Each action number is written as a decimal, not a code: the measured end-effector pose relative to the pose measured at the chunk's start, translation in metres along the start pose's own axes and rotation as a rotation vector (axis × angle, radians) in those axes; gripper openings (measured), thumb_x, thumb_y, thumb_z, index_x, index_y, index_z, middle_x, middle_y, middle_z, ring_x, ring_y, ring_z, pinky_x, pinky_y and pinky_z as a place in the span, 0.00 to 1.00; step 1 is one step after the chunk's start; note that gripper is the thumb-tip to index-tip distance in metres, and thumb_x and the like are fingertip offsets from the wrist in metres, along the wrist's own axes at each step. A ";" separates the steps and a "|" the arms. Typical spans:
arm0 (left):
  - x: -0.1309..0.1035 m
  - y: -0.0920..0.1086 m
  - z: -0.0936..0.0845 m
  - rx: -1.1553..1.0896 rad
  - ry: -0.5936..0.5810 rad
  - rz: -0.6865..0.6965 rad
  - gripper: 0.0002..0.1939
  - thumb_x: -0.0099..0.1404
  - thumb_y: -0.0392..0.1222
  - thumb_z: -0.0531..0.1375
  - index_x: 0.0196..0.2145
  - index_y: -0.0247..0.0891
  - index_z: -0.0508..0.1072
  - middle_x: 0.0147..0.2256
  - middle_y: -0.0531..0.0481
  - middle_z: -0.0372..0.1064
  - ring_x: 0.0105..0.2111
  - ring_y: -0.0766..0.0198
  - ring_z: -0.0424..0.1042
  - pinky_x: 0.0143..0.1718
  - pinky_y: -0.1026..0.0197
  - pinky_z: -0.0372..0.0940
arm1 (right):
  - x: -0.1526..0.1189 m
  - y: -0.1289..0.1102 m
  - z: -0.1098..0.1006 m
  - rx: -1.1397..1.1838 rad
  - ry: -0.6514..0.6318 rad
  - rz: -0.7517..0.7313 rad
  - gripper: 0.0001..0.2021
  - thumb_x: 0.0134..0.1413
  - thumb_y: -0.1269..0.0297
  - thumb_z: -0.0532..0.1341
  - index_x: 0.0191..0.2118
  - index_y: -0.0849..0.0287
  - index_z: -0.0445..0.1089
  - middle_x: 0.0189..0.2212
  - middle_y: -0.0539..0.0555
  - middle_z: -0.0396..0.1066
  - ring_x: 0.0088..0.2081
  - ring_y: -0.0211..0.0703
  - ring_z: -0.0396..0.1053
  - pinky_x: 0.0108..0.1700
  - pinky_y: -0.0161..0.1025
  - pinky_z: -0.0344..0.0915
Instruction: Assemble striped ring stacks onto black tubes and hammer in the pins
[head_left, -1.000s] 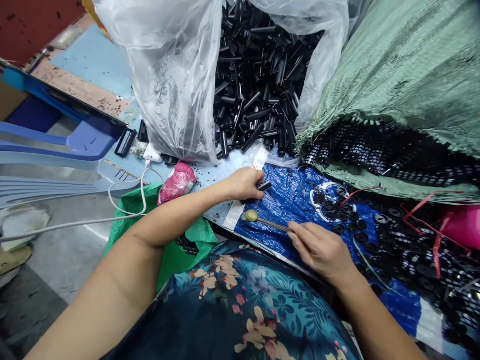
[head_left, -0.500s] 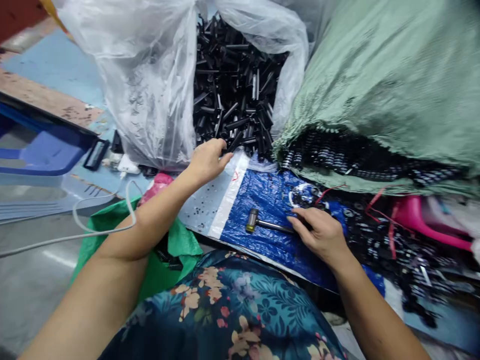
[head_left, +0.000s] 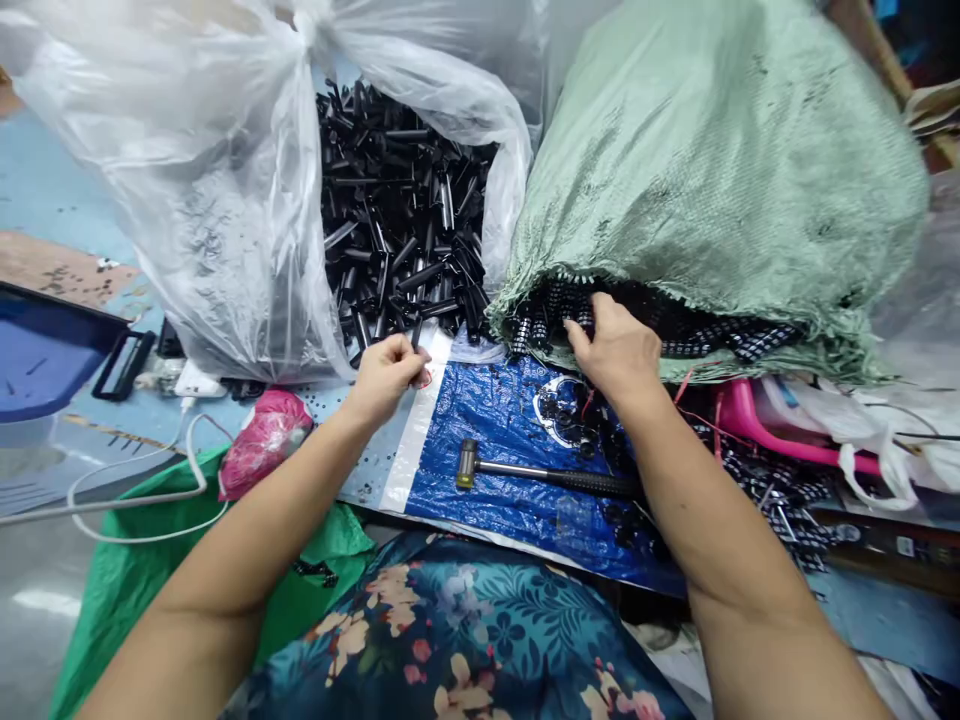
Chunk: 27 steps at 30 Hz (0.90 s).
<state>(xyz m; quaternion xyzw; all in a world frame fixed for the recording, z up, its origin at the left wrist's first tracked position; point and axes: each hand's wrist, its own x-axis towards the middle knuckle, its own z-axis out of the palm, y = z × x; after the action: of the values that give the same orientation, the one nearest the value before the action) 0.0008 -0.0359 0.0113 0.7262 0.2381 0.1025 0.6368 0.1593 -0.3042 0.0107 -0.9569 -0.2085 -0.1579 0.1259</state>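
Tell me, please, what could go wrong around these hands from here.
The right forearm crosses above the end of the hammer, so it might knock it. Black pieces are heaped at the mouth of the clear plastic bag, near the left hand; a brush could spill some. The white cord loops close to the left forearm and could snag.

There is one camera, and it sits on the person's head. It looks forward and down over the lap, close enough to see both arms, with the blue sheet (head_left: 499,430) in the middle and the big bags, the clear one (head_left: 232,190) and the green one (head_left: 705,170), at the top.
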 end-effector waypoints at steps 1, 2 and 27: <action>-0.008 -0.001 0.002 -0.153 -0.026 -0.094 0.17 0.56 0.41 0.65 0.21 0.38 0.58 0.25 0.52 0.67 0.20 0.72 0.61 0.22 0.66 0.54 | 0.001 0.004 0.001 0.002 0.013 -0.004 0.21 0.62 0.52 0.58 0.53 0.62 0.70 0.39 0.62 0.75 0.37 0.52 0.72 0.39 0.45 0.65; -0.015 -0.001 0.005 -0.271 -0.042 -0.165 0.18 0.59 0.45 0.65 0.23 0.38 0.59 0.24 0.52 0.67 0.18 0.73 0.59 0.19 0.66 0.51 | 0.000 0.009 0.001 0.027 0.046 0.000 0.20 0.63 0.55 0.57 0.53 0.62 0.71 0.39 0.62 0.75 0.38 0.52 0.72 0.40 0.46 0.66; -0.093 0.013 0.109 -0.219 -0.373 0.063 0.14 0.56 0.47 0.71 0.32 0.36 0.74 0.29 0.52 0.70 0.29 0.68 0.65 0.32 0.63 0.61 | -0.126 -0.072 -0.032 1.733 -0.032 0.747 0.21 0.63 0.42 0.54 0.41 0.55 0.70 0.36 0.53 0.73 0.37 0.41 0.73 0.40 0.40 0.73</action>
<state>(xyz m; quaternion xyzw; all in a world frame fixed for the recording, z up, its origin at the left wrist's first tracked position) -0.0275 -0.1764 0.0205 0.6661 0.0808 0.0116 0.7414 0.0108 -0.2959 0.0076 -0.5369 0.0654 0.1158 0.8331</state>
